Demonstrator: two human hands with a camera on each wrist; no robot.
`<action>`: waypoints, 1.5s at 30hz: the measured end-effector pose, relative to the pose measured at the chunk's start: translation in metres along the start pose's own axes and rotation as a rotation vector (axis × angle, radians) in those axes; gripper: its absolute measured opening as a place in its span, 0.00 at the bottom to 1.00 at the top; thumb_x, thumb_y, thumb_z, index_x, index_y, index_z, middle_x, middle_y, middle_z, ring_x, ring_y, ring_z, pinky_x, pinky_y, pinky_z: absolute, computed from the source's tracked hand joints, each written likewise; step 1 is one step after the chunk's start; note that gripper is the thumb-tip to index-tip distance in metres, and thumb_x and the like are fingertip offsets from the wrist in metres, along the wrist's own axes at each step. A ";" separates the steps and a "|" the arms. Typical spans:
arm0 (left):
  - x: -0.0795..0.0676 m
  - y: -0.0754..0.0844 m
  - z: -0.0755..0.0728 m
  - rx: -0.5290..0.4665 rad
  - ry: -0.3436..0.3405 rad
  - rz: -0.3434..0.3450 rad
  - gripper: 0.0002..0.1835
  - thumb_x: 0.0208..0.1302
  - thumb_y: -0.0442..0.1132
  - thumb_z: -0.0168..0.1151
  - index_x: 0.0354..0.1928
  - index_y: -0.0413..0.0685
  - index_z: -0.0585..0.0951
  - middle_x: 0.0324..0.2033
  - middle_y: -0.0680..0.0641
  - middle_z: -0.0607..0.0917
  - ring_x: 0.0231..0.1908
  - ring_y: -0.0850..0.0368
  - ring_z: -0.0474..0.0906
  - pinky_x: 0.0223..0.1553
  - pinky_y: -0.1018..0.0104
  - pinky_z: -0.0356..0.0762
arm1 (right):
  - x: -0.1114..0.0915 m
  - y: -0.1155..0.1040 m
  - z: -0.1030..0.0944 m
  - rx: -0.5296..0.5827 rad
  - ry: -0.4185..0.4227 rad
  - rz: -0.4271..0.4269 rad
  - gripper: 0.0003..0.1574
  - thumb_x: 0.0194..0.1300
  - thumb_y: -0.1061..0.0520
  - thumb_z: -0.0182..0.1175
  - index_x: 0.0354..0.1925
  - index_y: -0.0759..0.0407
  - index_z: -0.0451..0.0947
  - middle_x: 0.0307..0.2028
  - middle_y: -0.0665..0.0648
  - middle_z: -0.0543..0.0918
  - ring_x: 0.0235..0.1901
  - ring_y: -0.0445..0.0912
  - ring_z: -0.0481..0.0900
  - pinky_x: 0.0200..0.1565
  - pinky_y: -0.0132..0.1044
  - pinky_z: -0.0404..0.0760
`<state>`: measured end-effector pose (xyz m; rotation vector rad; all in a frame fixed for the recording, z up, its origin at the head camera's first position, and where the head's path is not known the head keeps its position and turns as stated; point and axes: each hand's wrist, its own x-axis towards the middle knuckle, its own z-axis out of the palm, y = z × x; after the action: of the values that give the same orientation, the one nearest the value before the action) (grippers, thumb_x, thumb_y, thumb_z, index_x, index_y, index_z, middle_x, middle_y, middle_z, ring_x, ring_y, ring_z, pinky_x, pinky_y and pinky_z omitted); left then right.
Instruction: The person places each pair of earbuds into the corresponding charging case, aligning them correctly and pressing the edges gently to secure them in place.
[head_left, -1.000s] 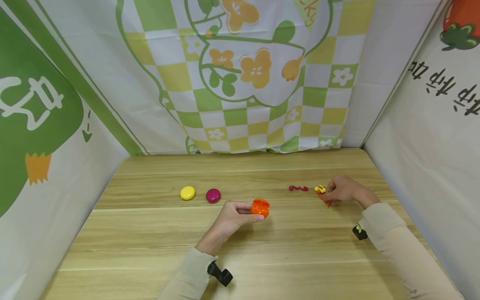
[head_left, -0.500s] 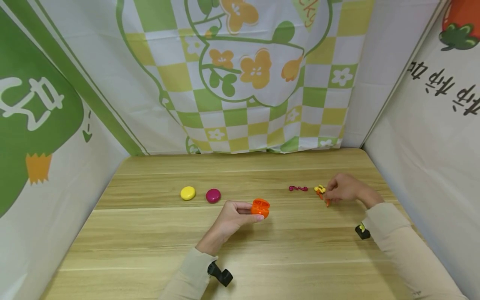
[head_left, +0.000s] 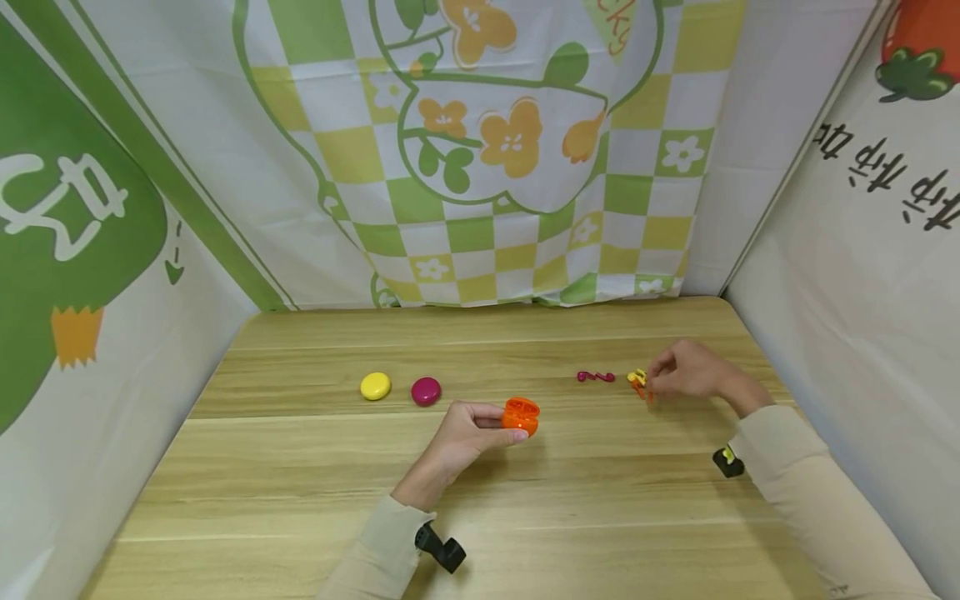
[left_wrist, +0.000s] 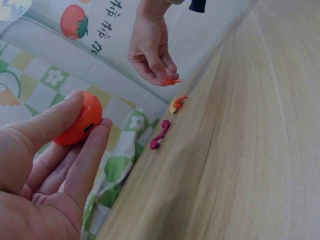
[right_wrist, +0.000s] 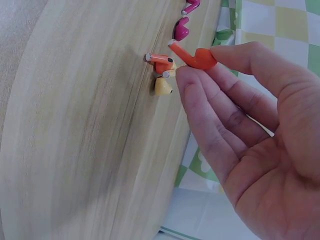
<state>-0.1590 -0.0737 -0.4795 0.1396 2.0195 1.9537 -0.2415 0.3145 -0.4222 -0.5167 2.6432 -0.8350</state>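
Note:
An orange earbud case [head_left: 520,427], its lid raised, is held by my left hand [head_left: 459,435] above the middle of the table. The left wrist view shows the case [left_wrist: 84,122] from behind, gripped between thumb and fingers, a dark slot in its shell. At the right, my right hand [head_left: 692,372] pinches an orange earbud [right_wrist: 202,59] by its rounded head, stem pointing away from the palm. Below it on the table lies a second orange earbud [right_wrist: 161,60] against the yellow earbuds [right_wrist: 162,87]. Two magenta earbuds [right_wrist: 182,31] lie beside them.
On the left of the wooden table [head_left: 300,492] sit a round yellow case [head_left: 375,386] and a round magenta case [head_left: 426,392], both with lids down. A checkered cloth [head_left: 495,242] hangs along the back edge, and printed sheets flank both sides.
My right hand has risen slightly, lifting the orange earbud off the table beside the yellow ones. My left hand and the orange case have stayed in place.

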 end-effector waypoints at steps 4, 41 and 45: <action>-0.001 0.000 0.000 0.002 -0.002 0.005 0.18 0.57 0.33 0.81 0.49 0.33 0.90 0.44 0.40 0.94 0.40 0.60 0.90 0.46 0.70 0.87 | 0.000 -0.001 -0.001 -0.013 0.023 -0.017 0.08 0.65 0.59 0.70 0.40 0.63 0.90 0.35 0.53 0.92 0.34 0.40 0.82 0.37 0.30 0.82; -0.001 0.003 -0.002 -0.028 -0.010 -0.002 0.18 0.58 0.34 0.80 0.50 0.35 0.90 0.42 0.42 0.94 0.40 0.61 0.90 0.46 0.70 0.85 | -0.001 -0.057 -0.013 0.013 0.082 -0.236 0.09 0.69 0.61 0.71 0.47 0.59 0.91 0.42 0.56 0.94 0.41 0.41 0.91 0.42 0.30 0.88; -0.001 0.002 -0.002 -0.031 -0.008 -0.004 0.18 0.58 0.34 0.80 0.50 0.35 0.90 0.43 0.42 0.94 0.40 0.60 0.90 0.47 0.70 0.85 | 0.000 -0.064 -0.013 0.013 0.089 -0.234 0.09 0.69 0.60 0.72 0.47 0.57 0.91 0.43 0.55 0.93 0.40 0.40 0.90 0.42 0.30 0.88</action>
<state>-0.1592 -0.0758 -0.4773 0.1356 1.9819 1.9779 -0.2309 0.2722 -0.3740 -0.8157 2.6903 -0.9623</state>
